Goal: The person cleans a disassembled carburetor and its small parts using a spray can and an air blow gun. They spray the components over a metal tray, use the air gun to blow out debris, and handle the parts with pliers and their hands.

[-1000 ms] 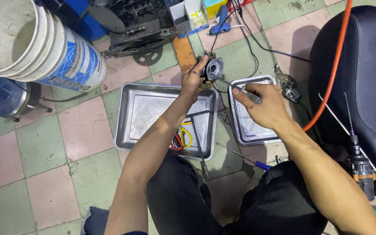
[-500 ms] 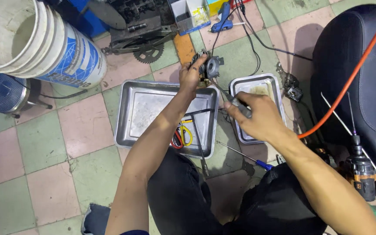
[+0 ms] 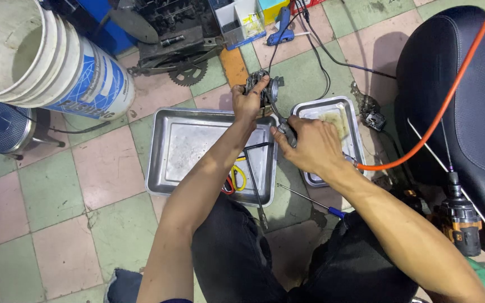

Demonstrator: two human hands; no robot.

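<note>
Left hand [image 3: 248, 102] clamps a small metal carburetor-like part [image 3: 265, 87] above the far edge of the large steel tray [image 3: 169, 168]. Right hand [image 3: 310, 143] is closed on an air blow gun [image 3: 285, 130] fed by an orange hose [image 3: 439, 112]. Step judged: blowing out the part; nozzle needs aiming into its openings.

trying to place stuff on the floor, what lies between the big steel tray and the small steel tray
In the head view, the right hand with its tool hangs over the gap between big tray and small tray; lower down a blue-handled screwdriver lies on the tiles.

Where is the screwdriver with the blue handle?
The blue-handled screwdriver lies on the tiled floor, under the right forearm, between the large metal tray and the person's knee.
</note>
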